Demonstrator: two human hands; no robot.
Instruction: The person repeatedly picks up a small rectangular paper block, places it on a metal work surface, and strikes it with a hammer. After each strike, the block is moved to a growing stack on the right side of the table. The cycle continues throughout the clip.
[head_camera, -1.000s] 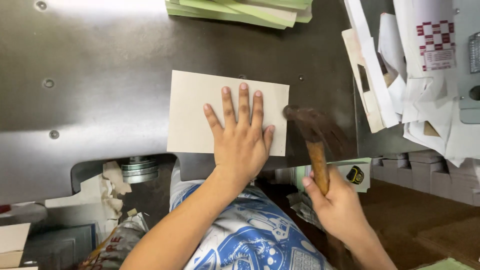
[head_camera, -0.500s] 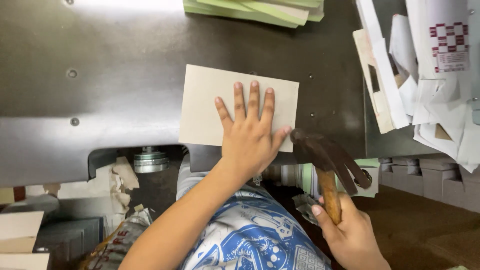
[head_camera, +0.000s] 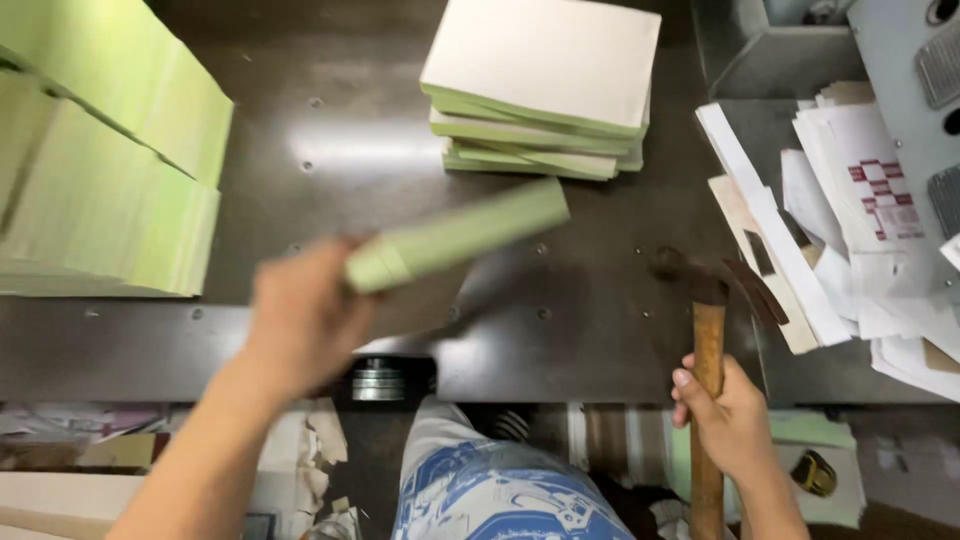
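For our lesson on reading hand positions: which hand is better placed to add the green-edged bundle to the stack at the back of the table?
Probably the left hand: it grips the bundle near the stack. The right hand holds the hammer.

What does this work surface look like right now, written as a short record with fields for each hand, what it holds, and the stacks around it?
left hand: gripping one end of a pale green rectangular pad of paper, raised and blurred above the table
right hand: wrapped around the wooden handle of a claw hammer, its head near the table
surface: dark metal work table
far centre: stack of green-edged pads with a white top sheet
left edge: tall pile of pale green sheets
right edge: loose white papers and cards
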